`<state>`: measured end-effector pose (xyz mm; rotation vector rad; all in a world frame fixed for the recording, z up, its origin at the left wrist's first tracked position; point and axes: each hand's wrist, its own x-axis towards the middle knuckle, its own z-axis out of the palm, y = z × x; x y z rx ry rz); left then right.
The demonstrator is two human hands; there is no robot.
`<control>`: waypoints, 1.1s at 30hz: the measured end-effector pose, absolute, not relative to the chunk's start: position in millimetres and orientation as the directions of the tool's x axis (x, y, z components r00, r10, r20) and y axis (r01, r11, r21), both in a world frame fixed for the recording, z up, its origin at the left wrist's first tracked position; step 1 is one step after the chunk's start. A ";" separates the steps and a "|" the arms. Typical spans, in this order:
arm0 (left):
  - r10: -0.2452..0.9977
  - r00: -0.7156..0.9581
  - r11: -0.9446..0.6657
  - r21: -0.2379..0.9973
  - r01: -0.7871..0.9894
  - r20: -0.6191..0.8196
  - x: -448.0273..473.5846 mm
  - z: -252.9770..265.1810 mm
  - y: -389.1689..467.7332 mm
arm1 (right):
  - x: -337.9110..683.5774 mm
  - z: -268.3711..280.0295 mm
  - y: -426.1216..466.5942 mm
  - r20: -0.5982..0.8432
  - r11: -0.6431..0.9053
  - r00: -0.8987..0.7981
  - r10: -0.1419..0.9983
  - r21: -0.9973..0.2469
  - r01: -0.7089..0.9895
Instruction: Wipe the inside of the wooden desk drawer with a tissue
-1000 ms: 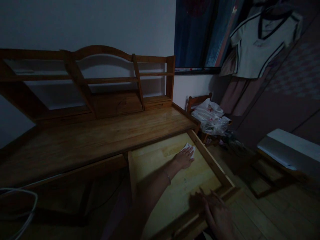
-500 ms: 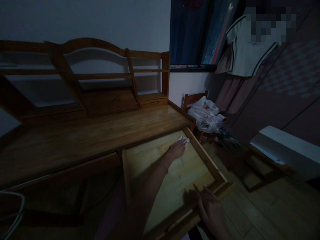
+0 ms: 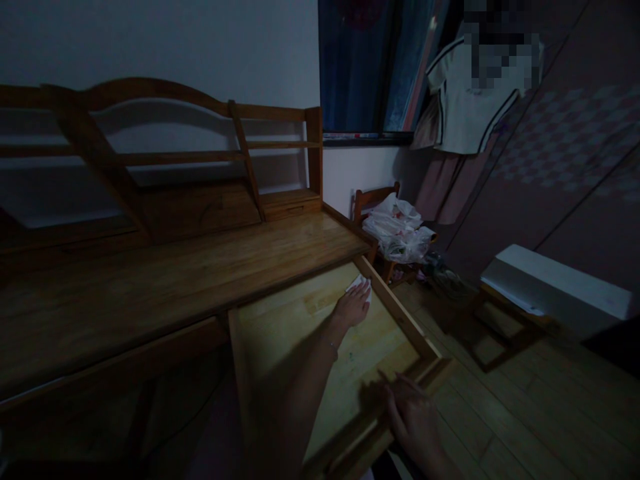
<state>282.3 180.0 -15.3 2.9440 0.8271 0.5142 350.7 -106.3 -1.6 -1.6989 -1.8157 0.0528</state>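
Head view: one white cloth (image 3: pixel 354 282), partly under the extended fingers (image 3: pixel 361 292) of our left hand (image 3: pixel 352 306), inside the drawer (image 3: pixel 383 341) near its far right corner; our right hand (image 3: pixel 414 415), fingers spread, at its front edge.

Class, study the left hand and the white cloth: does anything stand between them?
Nothing visible does. The left hand lies directly on the white cloth, inside the open drawer; the right hand is at the drawer's front edge, apart from the cloth.
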 end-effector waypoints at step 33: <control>0.237 0.916 -0.970 0.124 0.208 0.324 286.5 -41.6 91.4 | 351.3 2.1 -104.8 0.440 0.154 0.025 0.898 -0.367 0.917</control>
